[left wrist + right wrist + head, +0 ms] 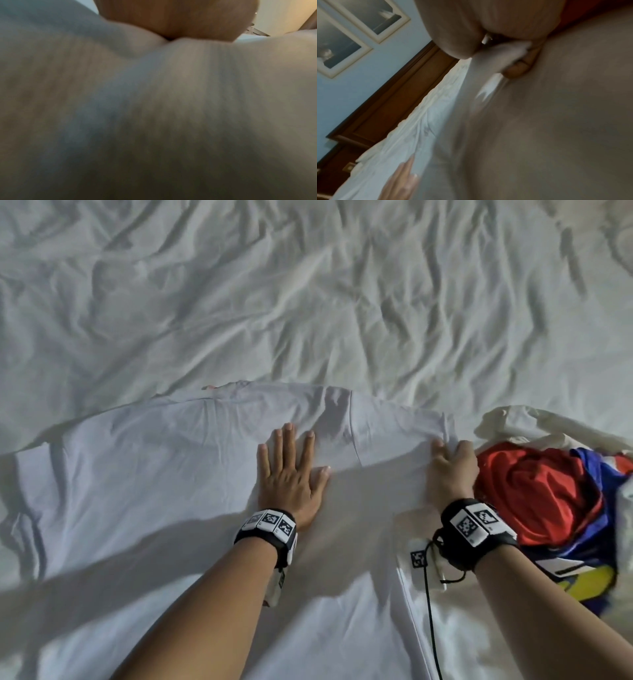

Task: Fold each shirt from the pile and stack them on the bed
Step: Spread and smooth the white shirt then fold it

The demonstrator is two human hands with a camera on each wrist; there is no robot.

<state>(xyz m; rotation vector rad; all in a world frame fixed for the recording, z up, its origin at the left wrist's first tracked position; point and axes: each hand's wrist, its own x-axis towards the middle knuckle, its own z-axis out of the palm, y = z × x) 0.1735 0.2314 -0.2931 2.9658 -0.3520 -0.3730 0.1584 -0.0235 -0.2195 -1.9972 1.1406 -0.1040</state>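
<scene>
Both your forearms are bare, no sleeves anywhere. You've got a black wrist strap [266, 530] on the left arm with a row of white blocks on top, each printed with a black-and-white square code marker. Same deal on the right: a chunkier black wrist band [478, 530] carrying white tagged blocks, plus a thin black cable [431, 611] looping off it and trailing down toward you. Another small code tag [418, 559] sits just beside that right band.

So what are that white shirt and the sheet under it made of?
The white shirt looks like soft matte knit, probably cotton: it lies limp with a stitched sleeve seam. The bed sheet looks like thin woven cloth, creased in sharp wrinkles. Exact fibre can't be told.
</scene>
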